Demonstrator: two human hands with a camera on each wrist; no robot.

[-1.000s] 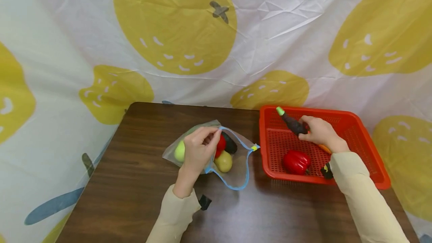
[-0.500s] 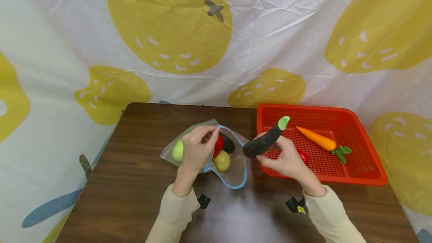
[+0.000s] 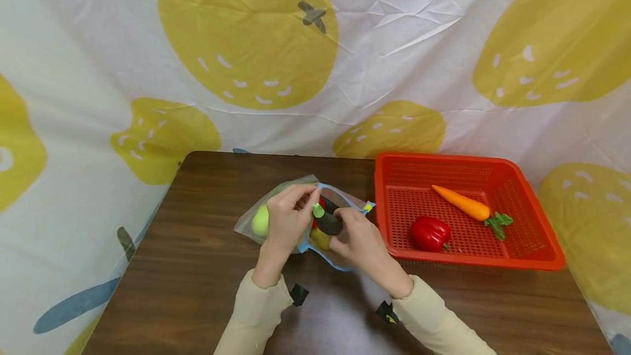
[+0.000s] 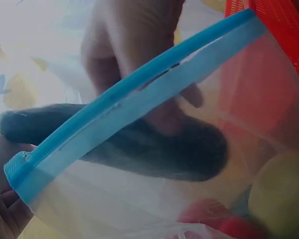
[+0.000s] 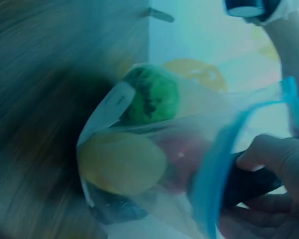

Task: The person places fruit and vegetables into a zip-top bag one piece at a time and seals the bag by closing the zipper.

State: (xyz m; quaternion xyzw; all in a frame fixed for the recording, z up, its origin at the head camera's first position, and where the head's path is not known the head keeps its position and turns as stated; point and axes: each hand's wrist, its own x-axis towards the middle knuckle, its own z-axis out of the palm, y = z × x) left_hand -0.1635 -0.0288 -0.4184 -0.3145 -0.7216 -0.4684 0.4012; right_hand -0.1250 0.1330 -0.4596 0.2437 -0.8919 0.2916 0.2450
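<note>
My left hand (image 3: 290,215) pinches the rim of a clear zip bag (image 4: 139,199) edged with a blue zipper band (image 4: 154,69), holding its mouth apart. In my right hand (image 3: 362,240) is a dark eggplant (image 3: 327,223) with a green stem end, gripped between thumb and fingers at the bag's mouth. The left wrist view shows its dark end behind the see-through film. Inside the bag lie a green round item (image 5: 152,94), a yellowish round fruit (image 5: 122,162), a red item (image 5: 182,159) and a dark item (image 5: 117,206), partly hidden by the hands in the head view.
To the right stands a red plastic basket (image 3: 468,260) with perforated sides, holding an orange carrot (image 3: 460,201) with green leaves and a red bell pepper (image 3: 430,233). Both rest on a dark wooden table (image 3: 172,267). A fruit-patterned curtain (image 3: 276,125) hangs behind the table.
My right hand has carried the eggplant leftward from over the red basket to the bag's mouth. The carrot and pepper in the basket are now uncovered. My left hand keeps its pinch.
</note>
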